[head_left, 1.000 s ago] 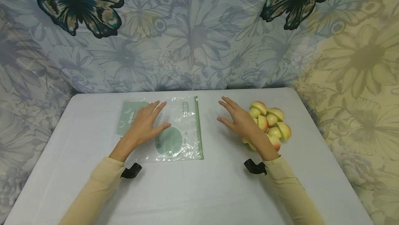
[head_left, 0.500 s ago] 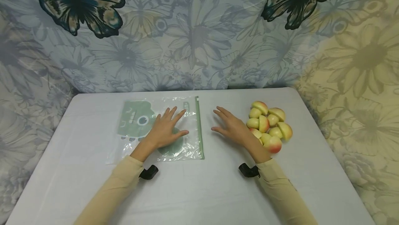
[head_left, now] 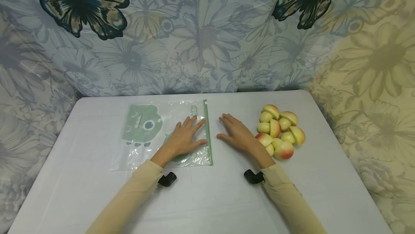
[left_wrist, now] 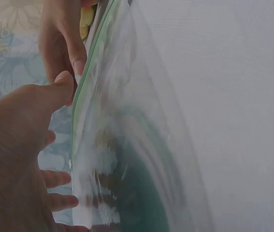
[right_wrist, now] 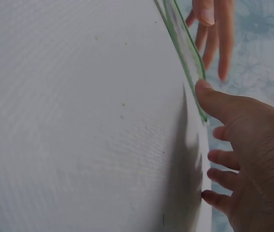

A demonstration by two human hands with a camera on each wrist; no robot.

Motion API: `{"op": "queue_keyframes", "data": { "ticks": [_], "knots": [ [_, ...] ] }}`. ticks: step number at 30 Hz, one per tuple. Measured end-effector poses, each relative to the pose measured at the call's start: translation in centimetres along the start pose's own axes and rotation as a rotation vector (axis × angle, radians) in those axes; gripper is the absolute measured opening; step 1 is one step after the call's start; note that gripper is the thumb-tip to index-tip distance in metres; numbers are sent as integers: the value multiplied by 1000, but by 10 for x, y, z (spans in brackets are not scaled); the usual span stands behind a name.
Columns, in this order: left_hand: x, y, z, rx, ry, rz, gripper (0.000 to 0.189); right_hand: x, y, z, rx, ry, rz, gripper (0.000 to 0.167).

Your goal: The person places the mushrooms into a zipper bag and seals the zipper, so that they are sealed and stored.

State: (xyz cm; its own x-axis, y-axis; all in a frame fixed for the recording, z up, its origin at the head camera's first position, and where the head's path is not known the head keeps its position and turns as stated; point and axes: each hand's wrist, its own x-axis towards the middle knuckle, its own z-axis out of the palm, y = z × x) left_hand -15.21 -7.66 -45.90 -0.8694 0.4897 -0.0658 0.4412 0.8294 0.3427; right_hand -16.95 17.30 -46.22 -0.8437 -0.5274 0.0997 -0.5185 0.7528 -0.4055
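A clear zip bag with green dinosaur-like print lies flat on the white table, its green zip edge facing right. Over the bag's right half hovers my left hand, fingers spread, thumb toward the zip edge. My right hand is just right of that edge, fingers extended and holding nothing. In the left wrist view, the left thumb overlaps the zip edge. The right wrist view has the right thumb near the strip's end. Right of my right hand sits a cluster of cut apple pieces.
The white-covered table ends at a back edge against a floral curtain with butterfly prints. Each wrist carries a black camera mount, the left mount and the right mount.
My left hand has moved right across the bag toward its zip edge. My right hand has shifted left, away from the apple pieces. Bag and apple pieces stay in place.
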Motion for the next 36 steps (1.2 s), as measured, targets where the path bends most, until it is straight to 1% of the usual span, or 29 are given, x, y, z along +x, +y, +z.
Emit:
{"op": "queue_keyframes", "data": {
  "ticks": [4,7,11,14,19,23,26,30,36],
  "knots": [
    [4,5,3,4,-7,4,80,3,-1,4,-17,-9,12,70],
    [6,9,6,24,1,3,79,4,-3,6,-32,-18,16,70],
    [7,14,8,90,21,-30,82,6,-4,9,-47,-26,3,68],
    [9,19,9,119,20,-68,85,8,-3,11,-56,-27,-3,66],
    [12,25,10,108,-7,-92,87,11,-2,14,-55,-25,-16,65],
    [16,27,11,122,-28,-109,89,13,-3,16,-56,-33,-24,66],
    [18,27,12,131,-35,-123,92,14,-4,17,-67,-52,-24,69],
    [19,28,12,135,-40,-126,96,16,-6,17,-91,-88,-24,74],
    [19,29,9,123,-54,-121,97,23,-10,16,-73,-144,-9,81]
  ]
}}
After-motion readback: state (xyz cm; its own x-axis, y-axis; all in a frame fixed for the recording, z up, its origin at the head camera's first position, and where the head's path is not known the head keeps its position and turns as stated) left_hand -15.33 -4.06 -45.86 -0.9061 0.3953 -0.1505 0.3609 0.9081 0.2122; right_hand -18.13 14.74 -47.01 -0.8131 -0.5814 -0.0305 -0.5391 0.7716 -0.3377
